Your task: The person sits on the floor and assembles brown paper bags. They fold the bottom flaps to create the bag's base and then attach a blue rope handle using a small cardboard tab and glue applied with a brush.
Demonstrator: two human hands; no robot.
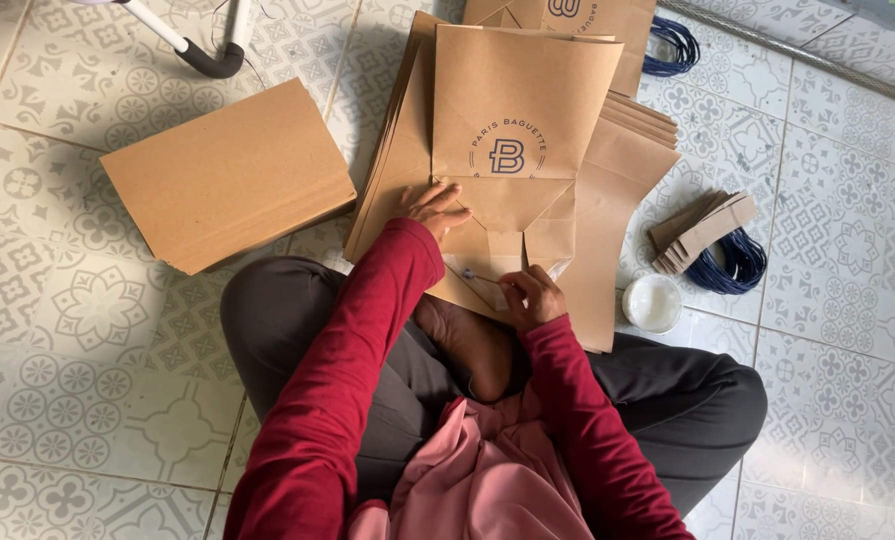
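From my feed, everything sits around the bag [523, 120], flat on its stack [618, 180]. Left of it lies a board [228, 170], with bare tile between. The left hand [433, 208], fingers spread, presses flat on the bag's lower left fold. The right hand [530, 297] pinches the folded bottom flap nearest me. Right of the bag lie paper strips [703, 230], blue cords [733, 265] and a white cup [653, 303].

Centre: bag [513, 150] on stack [608, 200]
Left: cardboard [228, 175] on floor [78, 330]
Right: strips [703, 232] over cords [733, 265]
Lower right: tub [653, 302] beside stack
Top: more cords [673, 45]
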